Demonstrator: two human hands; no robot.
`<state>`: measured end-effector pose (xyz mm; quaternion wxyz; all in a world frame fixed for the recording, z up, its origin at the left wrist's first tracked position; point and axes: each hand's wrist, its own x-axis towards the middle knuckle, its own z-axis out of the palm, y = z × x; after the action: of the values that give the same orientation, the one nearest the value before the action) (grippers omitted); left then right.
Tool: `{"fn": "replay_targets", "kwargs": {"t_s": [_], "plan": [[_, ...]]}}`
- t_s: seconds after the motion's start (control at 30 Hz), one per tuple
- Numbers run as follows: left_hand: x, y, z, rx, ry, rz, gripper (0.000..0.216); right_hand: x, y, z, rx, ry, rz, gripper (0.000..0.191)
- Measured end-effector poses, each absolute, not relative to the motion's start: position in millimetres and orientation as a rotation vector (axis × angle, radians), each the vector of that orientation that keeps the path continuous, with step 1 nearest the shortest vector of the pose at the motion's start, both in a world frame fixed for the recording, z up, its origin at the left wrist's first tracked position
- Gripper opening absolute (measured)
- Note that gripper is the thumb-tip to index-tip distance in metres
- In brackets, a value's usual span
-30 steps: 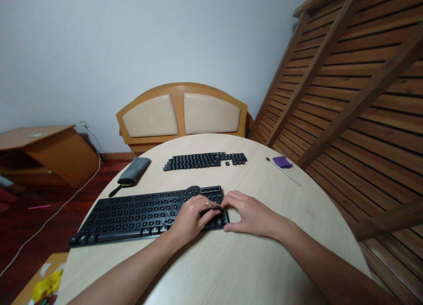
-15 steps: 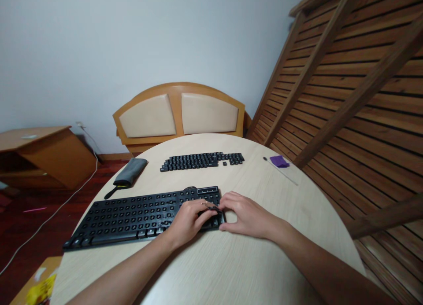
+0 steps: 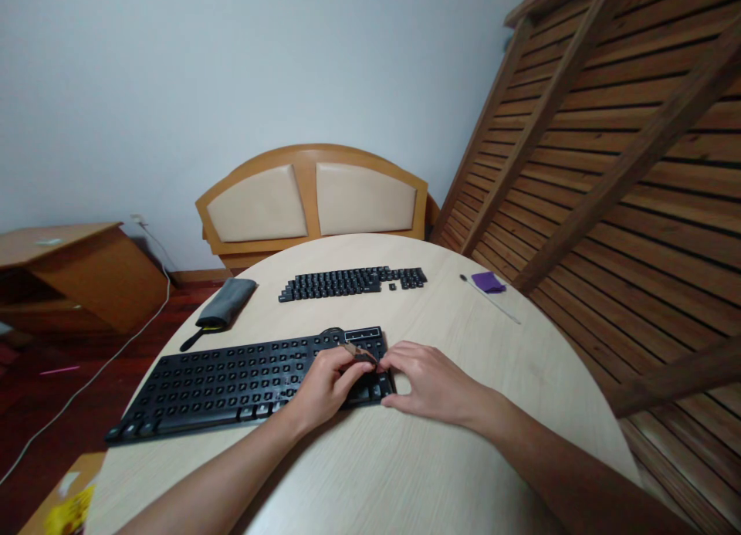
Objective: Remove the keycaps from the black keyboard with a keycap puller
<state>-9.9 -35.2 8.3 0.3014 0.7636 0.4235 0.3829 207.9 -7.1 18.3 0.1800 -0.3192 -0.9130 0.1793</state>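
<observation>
A black keyboard lies at a slant across the near part of the table, most of its keycaps off and the bare switch mounts showing. Above its right end, my left hand pinches a small thin tool, part metallic; its exact kind is unclear and its tip is partly hidden by my fingers. My right hand rests at the keyboard's right edge, fingers curved and thumb apart, fingertips close to the tool's tip. Farther back, removed black keycaps sit in keyboard order, with one single keycap slightly apart.
A grey pouch with a black strap lies at the table's left. To the right are a purple cloth and a thin stick with a dark tip. Behind the round table stands a wooden headboard; slatted wood leans on the right.
The tool in my left hand has tilted, so more of its length shows above the fingers. My right hand has barely moved. The keycaps at the back look unchanged.
</observation>
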Motion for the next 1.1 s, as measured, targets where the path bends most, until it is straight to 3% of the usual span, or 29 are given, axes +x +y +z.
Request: {"fn": "replay_targets", "kwargs": {"t_s": [0.63, 0.83, 1.1], "plan": [[-9.3, -30.1, -1.5, 1.789, 1.337, 1.240, 0.022, 223.5, 11.0, 18.9, -0.844, -2.430, 0.542, 0.040], [-8.5, -31.3, 0.7, 1.868, 1.338, 1.144, 0.022, 249.0, 39.7, 8.6, -1.205, -2.268, 0.383, 0.045], [-10.3, -29.2, -4.7, 1.913, 1.323, 1.114, 0.023, 281.3, 79.5, -18.5, -1.554, -2.054, 0.237, 0.033]]}}
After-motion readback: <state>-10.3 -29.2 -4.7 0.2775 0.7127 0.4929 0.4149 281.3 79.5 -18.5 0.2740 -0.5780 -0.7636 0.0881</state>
